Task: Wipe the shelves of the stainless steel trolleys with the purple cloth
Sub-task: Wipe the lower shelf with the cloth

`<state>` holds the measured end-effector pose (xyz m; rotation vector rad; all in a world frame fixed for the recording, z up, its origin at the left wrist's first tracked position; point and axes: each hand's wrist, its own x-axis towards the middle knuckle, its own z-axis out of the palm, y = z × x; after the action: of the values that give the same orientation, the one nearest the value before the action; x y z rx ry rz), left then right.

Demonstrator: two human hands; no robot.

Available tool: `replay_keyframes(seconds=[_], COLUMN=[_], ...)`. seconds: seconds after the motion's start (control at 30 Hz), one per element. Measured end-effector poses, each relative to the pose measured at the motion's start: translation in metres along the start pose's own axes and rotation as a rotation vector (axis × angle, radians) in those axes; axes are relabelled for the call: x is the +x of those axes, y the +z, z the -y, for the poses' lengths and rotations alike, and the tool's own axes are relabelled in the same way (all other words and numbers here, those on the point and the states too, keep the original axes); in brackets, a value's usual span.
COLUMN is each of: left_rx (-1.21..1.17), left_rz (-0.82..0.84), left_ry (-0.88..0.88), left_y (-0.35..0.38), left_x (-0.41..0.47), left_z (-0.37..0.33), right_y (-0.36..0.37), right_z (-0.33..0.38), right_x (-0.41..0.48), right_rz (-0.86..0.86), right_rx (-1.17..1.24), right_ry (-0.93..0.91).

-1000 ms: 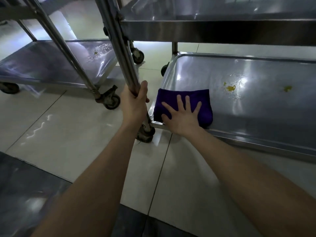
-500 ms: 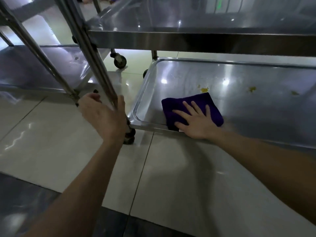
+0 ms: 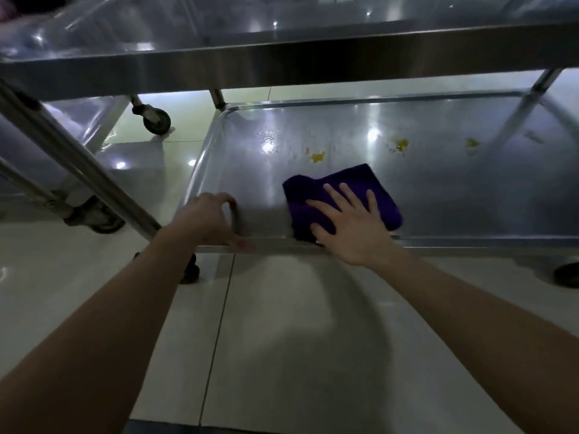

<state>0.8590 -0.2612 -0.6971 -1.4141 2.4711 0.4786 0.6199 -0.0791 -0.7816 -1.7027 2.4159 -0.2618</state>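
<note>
The person's right hand point(image 3: 351, 227) lies flat, fingers spread, pressing on the purple cloth point(image 3: 341, 197) near the centre of the frame. The palm hides the cloth's near corner, where it meets the front rim of the lower shelf point(image 3: 454, 195). The cloth is folded and sits at the front of the shelf, reaching up-frame from the fingertips toward a yellow stain point(image 3: 317, 157) just beyond its far edge.

The left hand point(image 3: 210, 222), left of centre, is curled over the shelf's front left corner; its fingers wrap the rim, though blur makes the exact grip hard to judge. Both forearms run in from the lower corners, cut off by the frame edge.

Two more yellow stains point(image 3: 402, 145) lie further right on the shelf, well apart from the cloth. The upper shelf point(image 3: 282, 57) spans the top of the frame, its top surface lost in reflections. A second trolley point(image 3: 78, 120) at upper left is mostly hidden behind a slanting steel leg point(image 3: 78, 164). A caster wheel point(image 3: 156, 120) stands on the pale tiled floor point(image 3: 282, 324).
</note>
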Motion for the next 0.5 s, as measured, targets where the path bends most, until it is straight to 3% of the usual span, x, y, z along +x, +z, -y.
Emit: replay_keyframes(seconds=[0.17, 0.4, 0.5], left_rx=[0.009, 0.069, 0.070], left_rz=[0.006, 0.038, 0.052], left_ry=[0.048, -0.009, -0.021], left_y=[0.001, -0.002, -0.003], left_x=[-0.001, 0.002, 0.003], left_z=[-0.007, -0.009, -0.007], right_y=[-0.018, 0.000, 0.003], right_z=[-0.043, 0.073, 0.091], right_x=[-0.001, 0.103, 0.118], right_rz=[0.069, 0.136, 0.154], right_rx=[-0.030, -0.095, -0.097], right_ry=[0.184, 0.087, 0.062])
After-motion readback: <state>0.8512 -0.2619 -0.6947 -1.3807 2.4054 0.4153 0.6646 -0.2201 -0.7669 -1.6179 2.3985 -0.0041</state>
